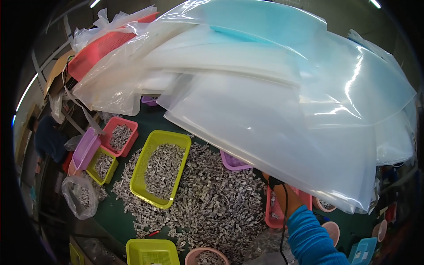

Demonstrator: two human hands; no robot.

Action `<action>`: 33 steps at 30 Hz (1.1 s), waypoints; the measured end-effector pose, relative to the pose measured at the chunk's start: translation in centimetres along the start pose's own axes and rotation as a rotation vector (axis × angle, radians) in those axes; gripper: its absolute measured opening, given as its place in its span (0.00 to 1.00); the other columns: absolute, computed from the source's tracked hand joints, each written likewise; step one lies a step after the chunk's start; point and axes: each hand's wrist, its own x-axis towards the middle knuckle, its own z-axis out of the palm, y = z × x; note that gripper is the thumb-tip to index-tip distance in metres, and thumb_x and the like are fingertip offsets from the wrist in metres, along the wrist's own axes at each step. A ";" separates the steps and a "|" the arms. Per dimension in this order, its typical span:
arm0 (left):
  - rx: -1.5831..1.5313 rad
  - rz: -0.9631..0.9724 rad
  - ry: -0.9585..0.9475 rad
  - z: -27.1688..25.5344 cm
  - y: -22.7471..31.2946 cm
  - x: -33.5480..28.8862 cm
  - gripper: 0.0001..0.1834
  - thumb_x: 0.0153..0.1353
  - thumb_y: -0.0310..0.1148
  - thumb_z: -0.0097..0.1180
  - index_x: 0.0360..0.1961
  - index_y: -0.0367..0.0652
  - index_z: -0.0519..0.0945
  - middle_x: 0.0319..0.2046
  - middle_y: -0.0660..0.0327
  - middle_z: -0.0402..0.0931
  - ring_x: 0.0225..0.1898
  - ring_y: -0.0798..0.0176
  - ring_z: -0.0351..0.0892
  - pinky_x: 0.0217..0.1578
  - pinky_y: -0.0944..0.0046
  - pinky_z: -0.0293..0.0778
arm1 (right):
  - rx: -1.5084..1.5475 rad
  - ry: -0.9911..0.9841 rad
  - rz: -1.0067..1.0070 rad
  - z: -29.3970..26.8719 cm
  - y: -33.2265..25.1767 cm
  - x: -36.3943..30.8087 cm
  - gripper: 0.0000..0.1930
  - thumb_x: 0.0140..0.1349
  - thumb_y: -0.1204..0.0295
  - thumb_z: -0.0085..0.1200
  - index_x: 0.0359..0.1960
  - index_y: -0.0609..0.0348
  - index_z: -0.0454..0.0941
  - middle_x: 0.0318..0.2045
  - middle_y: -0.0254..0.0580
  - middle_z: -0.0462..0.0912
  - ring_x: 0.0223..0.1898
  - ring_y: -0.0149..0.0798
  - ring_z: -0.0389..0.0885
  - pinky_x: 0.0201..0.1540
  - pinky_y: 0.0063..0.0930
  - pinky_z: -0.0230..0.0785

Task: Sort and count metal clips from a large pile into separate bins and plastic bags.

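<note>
My right forearm, in a bright blue sleeve, reaches up from the lower right. At its wrist sits a black band with a dark cable running down. Only a sliver of my right hand (pixel 266 176) shows at the edge of a stack of large clear plastic sheets or bags (pixel 247 115); the fingers are hidden behind it. Beneath that arm is a red basket (pixel 274 218) with a few small pieces in it. A purple basket (pixel 233 162) lies just left of the hand, partly covered by the plastic. My left hand is out of the picture.
A broad heap of small grey pieces (pixel 216 198) covers the dark green table (pixel 110 216). On it stands a filled yellow-green basket (pixel 138 176). Another yellow-green basket (pixel 152 254) is at the front. Red (pixel 132 126) and purple (pixel 87 148) baskets stand left, near a person (pixel 51 139).
</note>
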 end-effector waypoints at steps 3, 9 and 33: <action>-0.024 0.022 -0.006 -0.2 -0.5 0.2 0.24 0.47 0.32 0.45 0.47 0.36 0.59 0.44 0.53 0.61 0.44 0.55 0.61 0.44 0.58 0.60 | 0.020 -0.038 0.037 0.0 -0.6 0.8 0.11 0.46 0.75 0.48 0.34 0.64 0.70 0.27 0.49 0.74 0.29 0.41 0.72 0.33 0.28 0.64; -0.055 0.007 -0.006 -1.0 -1.3 1.0 0.23 0.47 0.30 0.44 0.46 0.35 0.60 0.43 0.52 0.62 0.44 0.54 0.62 0.43 0.57 0.60 | 0.045 -0.116 0.112 -0.9 -2.1 1.3 0.11 0.46 0.75 0.48 0.33 0.64 0.70 0.27 0.49 0.74 0.29 0.41 0.72 0.33 0.28 0.64; -0.129 -0.014 -0.015 -1.7 0.5 1.5 0.24 0.49 0.33 0.41 0.48 0.35 0.57 0.45 0.50 0.60 0.45 0.52 0.61 0.43 0.54 0.62 | 0.067 -0.439 0.435 -16.6 -7.1 1.9 0.11 0.46 0.74 0.49 0.32 0.66 0.70 0.28 0.48 0.74 0.28 0.41 0.73 0.32 0.27 0.64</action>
